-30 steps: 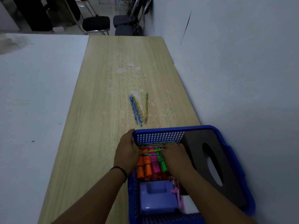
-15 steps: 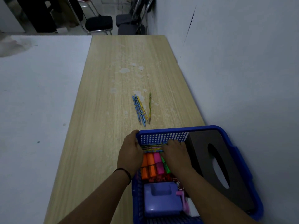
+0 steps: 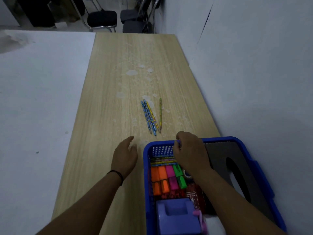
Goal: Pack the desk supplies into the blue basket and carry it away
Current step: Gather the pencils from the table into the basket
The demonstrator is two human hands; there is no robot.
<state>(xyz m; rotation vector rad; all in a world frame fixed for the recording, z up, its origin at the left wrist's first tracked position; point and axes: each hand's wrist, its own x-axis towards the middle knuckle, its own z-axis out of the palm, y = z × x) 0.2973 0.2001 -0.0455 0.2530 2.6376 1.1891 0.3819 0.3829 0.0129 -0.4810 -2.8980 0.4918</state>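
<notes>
Wooden surface (image 3: 108, 102), pencils (image 3: 151, 116) lengthwise beyond blue basket (image 3: 264, 168); left hand (image 3: 124, 157) nearer, fingers loosely spread, right hand (image 3: 189, 150) curled on rim.

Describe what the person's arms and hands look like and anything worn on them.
Both forearms are bare with no sleeves in view. The left hand has a thin black band round its wrist, like a hair tie or cord bracelet. The right hand and its wrist show nothing worn: no band, no watch, no glove. I see no rings on either hand.
</notes>
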